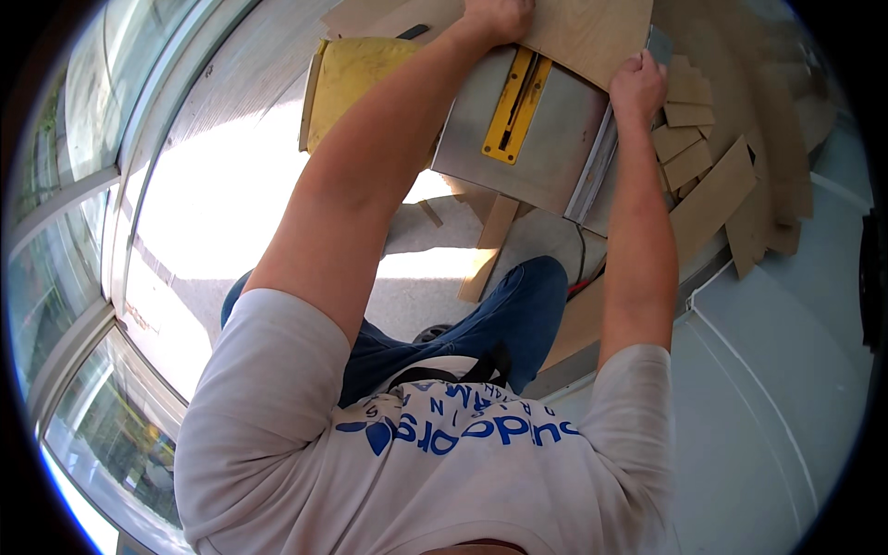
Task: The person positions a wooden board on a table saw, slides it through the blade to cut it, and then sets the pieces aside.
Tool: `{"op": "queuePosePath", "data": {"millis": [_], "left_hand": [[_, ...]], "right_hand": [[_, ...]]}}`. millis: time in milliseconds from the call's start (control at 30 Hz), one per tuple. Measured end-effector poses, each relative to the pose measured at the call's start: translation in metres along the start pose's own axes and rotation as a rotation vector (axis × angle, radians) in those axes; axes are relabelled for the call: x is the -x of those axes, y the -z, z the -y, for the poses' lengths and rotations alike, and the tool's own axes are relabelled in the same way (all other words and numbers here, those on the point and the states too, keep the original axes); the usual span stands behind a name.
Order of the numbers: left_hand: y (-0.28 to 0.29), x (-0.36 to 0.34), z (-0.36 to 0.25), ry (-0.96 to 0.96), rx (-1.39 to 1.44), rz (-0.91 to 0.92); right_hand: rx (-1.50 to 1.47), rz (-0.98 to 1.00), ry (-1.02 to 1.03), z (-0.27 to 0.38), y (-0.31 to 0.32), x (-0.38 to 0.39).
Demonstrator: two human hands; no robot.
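Wooden board [592, 37] between both grips, its long axis unclear. Left hand [504, 18] touches its left edge, grip cut off, hold uncertain; bodyward, a yellow slotted plate [518, 106] in the metal worktop [560, 153]. Right hand [638, 88], equally near, curls closed at its corner, hold unclear.

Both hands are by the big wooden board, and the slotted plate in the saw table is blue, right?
Not blue: the head view shows the slotted plate in the saw table is yellow. The left hand and right hand are by the plywood board.
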State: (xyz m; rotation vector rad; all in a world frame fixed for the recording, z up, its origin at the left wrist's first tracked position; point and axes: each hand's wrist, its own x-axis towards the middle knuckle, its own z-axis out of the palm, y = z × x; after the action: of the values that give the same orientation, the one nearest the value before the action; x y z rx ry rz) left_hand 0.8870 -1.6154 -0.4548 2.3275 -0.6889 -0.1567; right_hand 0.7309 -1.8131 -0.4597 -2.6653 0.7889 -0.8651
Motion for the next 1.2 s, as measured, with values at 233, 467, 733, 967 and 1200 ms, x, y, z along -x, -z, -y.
{"op": "queuePosePath", "data": {"millis": [233, 467, 733, 967, 1200], "left_hand": [[0.0, 0.003, 0.0, 0.0, 0.005, -0.015], [-0.001, 0.003, 0.001, 0.006, 0.012, -0.017], [0.004, 0.007, -0.005, 0.008, 0.011, 0.001], [0.004, 0.007, -0.002, -0.002, 0.006, -0.003], [0.003, 0.011, -0.002, -0.013, -0.011, -0.02]], "right_hand": [[0.023, 0.035, -0.027, 0.0, 0.0, 0.001], [0.02, 0.051, -0.033, -0.002, -0.001, 0.002], [0.019, 0.073, -0.044, -0.005, -0.002, 0.004], [-0.004, 0.065, -0.034, -0.003, -0.001, 0.004], [0.019, 0.062, -0.036, -0.004, -0.002, 0.006]]}}
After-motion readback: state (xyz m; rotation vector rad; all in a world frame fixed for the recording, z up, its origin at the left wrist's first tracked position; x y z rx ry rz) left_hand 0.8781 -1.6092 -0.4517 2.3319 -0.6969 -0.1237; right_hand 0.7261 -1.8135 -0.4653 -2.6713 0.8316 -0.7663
